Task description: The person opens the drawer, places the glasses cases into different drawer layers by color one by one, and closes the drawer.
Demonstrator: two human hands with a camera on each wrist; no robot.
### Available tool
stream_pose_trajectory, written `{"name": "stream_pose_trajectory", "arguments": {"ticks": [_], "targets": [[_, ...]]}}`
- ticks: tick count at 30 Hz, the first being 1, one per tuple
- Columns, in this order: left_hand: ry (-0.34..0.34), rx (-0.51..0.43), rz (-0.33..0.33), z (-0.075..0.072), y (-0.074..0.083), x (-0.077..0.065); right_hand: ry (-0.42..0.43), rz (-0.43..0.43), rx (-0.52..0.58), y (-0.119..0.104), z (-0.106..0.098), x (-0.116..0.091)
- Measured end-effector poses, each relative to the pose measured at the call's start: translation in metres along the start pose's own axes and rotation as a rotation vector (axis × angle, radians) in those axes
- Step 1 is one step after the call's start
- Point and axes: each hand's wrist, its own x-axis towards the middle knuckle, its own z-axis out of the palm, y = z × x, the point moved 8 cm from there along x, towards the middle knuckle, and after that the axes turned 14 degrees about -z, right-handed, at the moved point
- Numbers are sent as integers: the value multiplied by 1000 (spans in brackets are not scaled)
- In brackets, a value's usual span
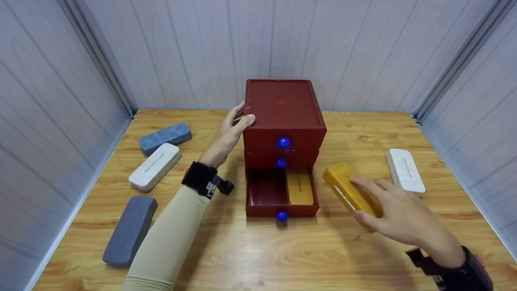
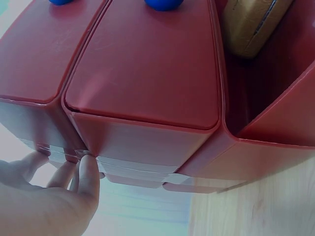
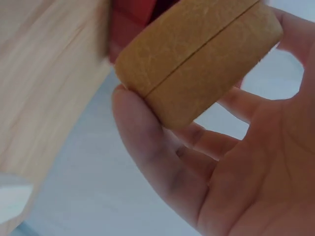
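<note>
A dark red three-drawer cabinet (image 1: 282, 101) with blue knobs stands at the back middle of the table. Its bottom drawer (image 1: 265, 190) is pulled out, and a yellow glasses case (image 1: 299, 188) lies along the right side inside it. Against the cabinet's left side rests my left hand (image 1: 225, 141), its thumb at the top edge; in the left wrist view the fingers (image 2: 88, 177) touch the side wall. To the right of the drawer, my right hand (image 1: 408, 216) holds a second yellow glasses case (image 1: 343, 188) above the table, gripped between thumb and fingers.
On the left lie a blue glasses case (image 1: 165, 137), a white one (image 1: 155, 166) touching or close to it, and a grey-blue one (image 1: 130, 230) nearer the front. Another white case (image 1: 405, 170) is at the right. Pale panels (image 1: 194, 52) wall the wooden table (image 1: 307, 254).
</note>
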Motion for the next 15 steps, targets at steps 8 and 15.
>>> {"name": "stream_pose_trajectory", "arguments": {"ticks": [8,15], "targets": [[-1,-3,6,0,0,-1,-108,-37,65,-33,16,31],[-6,-5,11,0,1,-2,-155,-61,56,-48,27,54]]}}
